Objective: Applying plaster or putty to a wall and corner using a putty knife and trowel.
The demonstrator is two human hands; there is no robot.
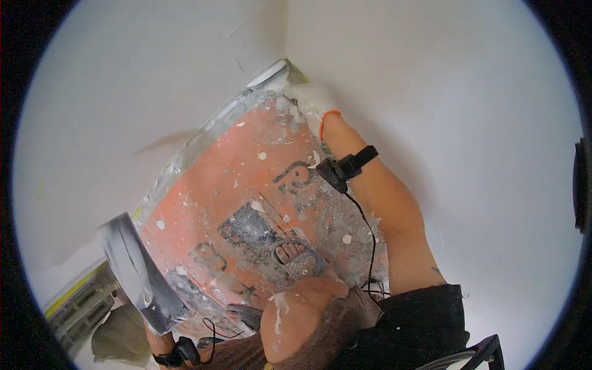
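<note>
My right hand (311, 102), in a white glove with an orange cuff, is closed low in the room corner. From its fingers a putty knife (269, 74) with a pale, smeared blade reaches to the foot of the left wall; its handle is hidden in the glove. At the lower left, a wide plastering blade (139, 271) carries a streak of white paste. My left hand (161, 330) grips it from below, mostly covered by the blade.
Paste-spattered orange sheeting (209, 166) covers the floor between two white walls. My sandalled foot (293, 253) and bent knee (290, 320) are near the middle. A grey slatted object (80, 302) stands at the lower left. A black cable (372, 246) hangs from my right wrist strap.
</note>
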